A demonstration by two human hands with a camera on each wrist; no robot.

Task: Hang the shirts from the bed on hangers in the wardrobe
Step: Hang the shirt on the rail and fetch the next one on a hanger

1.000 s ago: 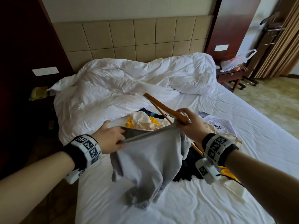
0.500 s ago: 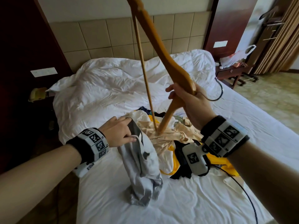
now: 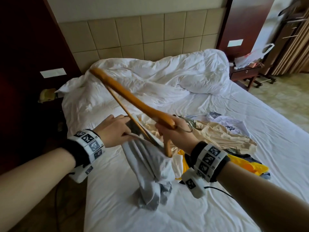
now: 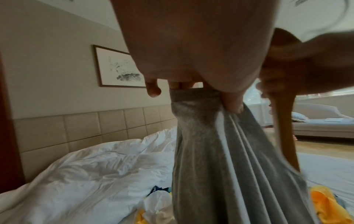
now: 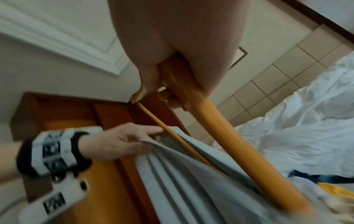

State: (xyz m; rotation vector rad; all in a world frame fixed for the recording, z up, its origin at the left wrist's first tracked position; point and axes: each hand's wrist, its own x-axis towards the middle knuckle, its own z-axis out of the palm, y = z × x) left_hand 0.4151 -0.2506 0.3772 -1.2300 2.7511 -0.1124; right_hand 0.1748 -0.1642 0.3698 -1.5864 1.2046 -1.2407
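Grey shirt [image 3: 147,166] is held up over the bed [image 3: 250,148], its opening pinched in the grip of the left hand [image 3: 113,129]. Wooden hanger [image 3: 133,101] is clasped at its middle by the right hand [image 3: 175,133], one end tucked into the shirt. Other clothes [image 3: 220,136] are heaped just beside, on the sheet.

A bed [image 3: 250,164] with a white fitted sheet carries everything. A rumpled white duvet [image 3: 150,84] is heaped against its head end. Mid-bed lies a loose pile of clothes [image 3: 222,136] — beige, white, yellow and dark pieces overlapping. The bottom of a grey shirt [image 3: 150,186] rests bunched on the sheet — just beside the pile.
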